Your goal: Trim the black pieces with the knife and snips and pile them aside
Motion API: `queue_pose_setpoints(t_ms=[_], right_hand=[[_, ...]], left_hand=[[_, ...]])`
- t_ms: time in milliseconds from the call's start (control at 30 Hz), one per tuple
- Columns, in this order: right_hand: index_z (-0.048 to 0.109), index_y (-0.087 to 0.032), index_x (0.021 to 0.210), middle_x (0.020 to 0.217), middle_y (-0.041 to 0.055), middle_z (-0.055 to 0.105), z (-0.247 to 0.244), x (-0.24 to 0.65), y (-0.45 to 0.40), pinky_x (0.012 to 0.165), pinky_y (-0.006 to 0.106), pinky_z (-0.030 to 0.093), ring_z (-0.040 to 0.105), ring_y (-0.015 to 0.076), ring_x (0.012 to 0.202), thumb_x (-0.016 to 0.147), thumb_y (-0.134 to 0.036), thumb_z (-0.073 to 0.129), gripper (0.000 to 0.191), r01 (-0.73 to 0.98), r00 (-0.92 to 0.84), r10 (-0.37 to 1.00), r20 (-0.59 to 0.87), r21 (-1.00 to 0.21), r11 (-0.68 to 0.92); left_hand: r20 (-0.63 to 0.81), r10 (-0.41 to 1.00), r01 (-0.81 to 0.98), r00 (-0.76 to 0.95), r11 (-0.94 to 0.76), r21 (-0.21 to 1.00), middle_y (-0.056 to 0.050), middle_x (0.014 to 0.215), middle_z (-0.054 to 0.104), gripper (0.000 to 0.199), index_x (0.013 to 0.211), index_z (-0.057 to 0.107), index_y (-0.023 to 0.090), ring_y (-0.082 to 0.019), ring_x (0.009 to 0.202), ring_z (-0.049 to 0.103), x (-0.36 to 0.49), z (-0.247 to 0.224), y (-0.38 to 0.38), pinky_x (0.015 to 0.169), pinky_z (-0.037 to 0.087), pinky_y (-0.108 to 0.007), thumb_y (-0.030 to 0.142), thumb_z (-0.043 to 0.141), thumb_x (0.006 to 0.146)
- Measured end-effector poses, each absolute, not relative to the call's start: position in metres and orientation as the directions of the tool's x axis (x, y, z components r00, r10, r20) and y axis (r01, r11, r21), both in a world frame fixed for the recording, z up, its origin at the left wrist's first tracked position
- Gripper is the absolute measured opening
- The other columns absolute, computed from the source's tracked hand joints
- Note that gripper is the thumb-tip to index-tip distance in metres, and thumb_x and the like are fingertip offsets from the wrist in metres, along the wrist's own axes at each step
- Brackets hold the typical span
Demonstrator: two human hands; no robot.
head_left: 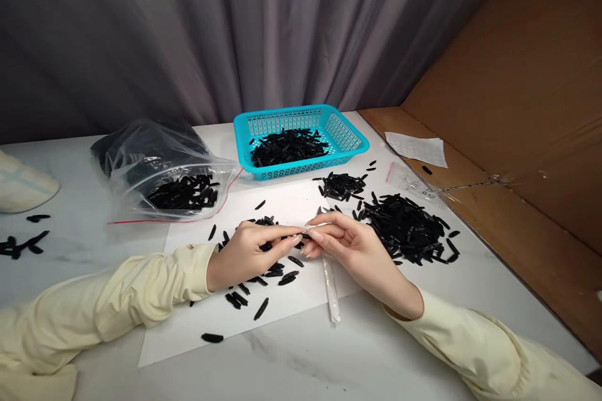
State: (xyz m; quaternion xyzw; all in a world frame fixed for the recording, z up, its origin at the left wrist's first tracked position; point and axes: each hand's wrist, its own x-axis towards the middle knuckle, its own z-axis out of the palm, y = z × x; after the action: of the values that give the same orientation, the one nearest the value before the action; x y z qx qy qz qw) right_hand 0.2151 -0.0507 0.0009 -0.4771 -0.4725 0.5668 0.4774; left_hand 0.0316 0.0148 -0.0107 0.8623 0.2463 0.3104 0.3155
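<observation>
Over a white paper sheet (174,319), the fingertips of my left hand (251,254) and my right hand (350,247) meet. Both pinch a small, slim black piece (305,236), mostly hidden by the fingers. Loose black oblong pieces (261,308) of the same look lie on the paper around and under my left hand. Below my right hand lies a narrow tool with a whitish handle (332,301); its upper part is partly covered by the hand. A large heap of black pieces (409,229) sits just right of my right hand, with a smaller heap (342,186) behind it.
At the back stands a blue plastic basket (305,170) holding many black pieces. An open zip bag (160,163) of black pieces lies to the left. Paper (416,148) and clear plastic packaging (414,185) lie right, near cardboard (522,106). A pale sleeve (26,185) shows far left.
</observation>
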Motion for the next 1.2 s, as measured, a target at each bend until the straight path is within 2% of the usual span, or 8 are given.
queue_pose_setpoints(t_ms=[100, 267, 500, 733, 967, 1200], right_hand=[[0.055, -0.015, 0.096, 0.073, 0.005, 0.069, 0.0031, 0.2163, -0.0507, 0.069, 0.032, 0.056, 0.068, 0.017, 0.069, 0.085, -0.036, 0.059, 0.023, -0.105, -0.11, 0.988, -0.105, -0.988, -0.116], [0.053, -0.016, 0.097, 0.073, 0.0052, 0.071, 0.0051, 0.2183, -0.0519, 0.068, 0.033, 0.055, 0.068, 0.0173, 0.066, 0.085, -0.034, 0.06, 0.023, -0.173, -0.129, 0.986, -0.109, -0.976, -0.131], [0.053, -0.017, 0.097, 0.074, 0.0042, 0.072, 0.0058, 0.2159, -0.053, 0.07, 0.03, 0.054, 0.067, 0.0147, 0.066, 0.082, -0.029, 0.065, 0.023, -0.21, -0.141, 0.981, -0.135, -0.964, -0.163], [0.054, -0.016, 0.094, 0.073, 0.0031, 0.071, 0.0042, 0.2144, -0.0539, 0.066, 0.026, 0.053, 0.067, 0.0131, 0.063, 0.081, -0.026, 0.066, 0.02, -0.227, -0.14, 0.981, -0.136, -0.96, -0.166], [0.054, -0.015, 0.096, 0.072, 0.0042, 0.071, 0.0037, 0.2144, -0.0551, 0.064, 0.027, 0.054, 0.067, 0.0144, 0.062, 0.083, -0.027, 0.063, 0.019, -0.235, -0.145, 0.983, -0.116, -0.961, -0.148], [0.054, -0.016, 0.095, 0.069, 0.004, 0.071, 0.0058, 0.2139, -0.0562, 0.064, 0.027, 0.054, 0.067, 0.0143, 0.062, 0.083, -0.026, 0.063, 0.018, -0.225, -0.125, 0.987, -0.104, -0.966, -0.13]], left_hand=[[0.392, 0.623, 0.206, 0.677, -0.672, 0.711, -0.003, 0.06, 0.069, 0.024, 0.1, 0.07, 0.011, -0.007, 0.043, 0.048, 0.0318, -0.0095, 0.0152, 0.047, 0.042, -0.016, 0.02, 0.054, 0.085], [0.442, 0.62, 0.153, 0.648, -0.675, 0.722, -0.007, 0.077, 0.074, 0.02, 0.097, 0.07, 0.009, -0.007, 0.047, 0.055, 0.032, -0.0102, 0.016, 0.048, 0.046, -0.015, 0.017, 0.056, 0.084], [0.455, 0.631, 0.166, 0.629, -0.68, 0.714, -0.007, 0.082, 0.074, 0.016, 0.09, 0.07, 0.011, -0.011, 0.057, 0.065, 0.0318, -0.0111, 0.0161, 0.053, 0.05, -0.015, 0.017, 0.056, 0.085], [0.462, 0.609, 0.11, 0.645, -0.672, 0.733, -0.003, 0.078, 0.074, 0.013, 0.083, 0.069, 0.011, -0.009, 0.063, 0.067, 0.0329, -0.006, 0.0161, 0.062, 0.051, -0.011, 0.012, 0.057, 0.083], [0.453, 0.609, 0.126, 0.651, -0.675, 0.727, -0.001, 0.075, 0.074, 0.014, 0.081, 0.069, 0.012, -0.008, 0.057, 0.065, 0.0332, -0.0027, 0.0155, 0.058, 0.051, -0.01, 0.01, 0.056, 0.084], [0.498, 0.6, 0.118, 0.626, -0.704, 0.7, -0.002, 0.08, 0.074, 0.014, 0.086, 0.07, 0.012, -0.007, 0.054, 0.063, 0.0328, -0.0069, 0.0156, 0.055, 0.05, -0.011, 0.01, 0.056, 0.084]])
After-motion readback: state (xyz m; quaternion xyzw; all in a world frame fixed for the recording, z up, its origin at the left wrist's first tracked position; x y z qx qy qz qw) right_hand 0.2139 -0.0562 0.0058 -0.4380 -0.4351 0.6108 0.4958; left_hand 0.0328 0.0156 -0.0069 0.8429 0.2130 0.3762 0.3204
